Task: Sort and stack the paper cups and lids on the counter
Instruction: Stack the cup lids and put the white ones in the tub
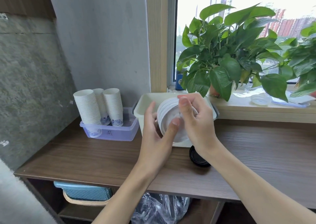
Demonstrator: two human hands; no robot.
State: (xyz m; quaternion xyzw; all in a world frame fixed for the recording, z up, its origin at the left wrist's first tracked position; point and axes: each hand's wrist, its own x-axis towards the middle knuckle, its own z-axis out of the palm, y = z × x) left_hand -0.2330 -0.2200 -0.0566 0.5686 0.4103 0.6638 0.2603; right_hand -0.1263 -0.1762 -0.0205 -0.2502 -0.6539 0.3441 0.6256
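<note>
Above the cream plastic bin (148, 97) on the brown wooden counter (85, 155), the left hand (153, 135) grips a tilted stack of white round lids (166, 108); the right hand (198, 121) pinches its upper rim. Three white paper cup stacks (87, 107) stand in the clear plastic tray (119, 133)

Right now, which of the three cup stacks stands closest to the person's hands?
The right-hand stack in the clear tub. The other two stand further left, farther from the left hand, which holds the lids.
</note>
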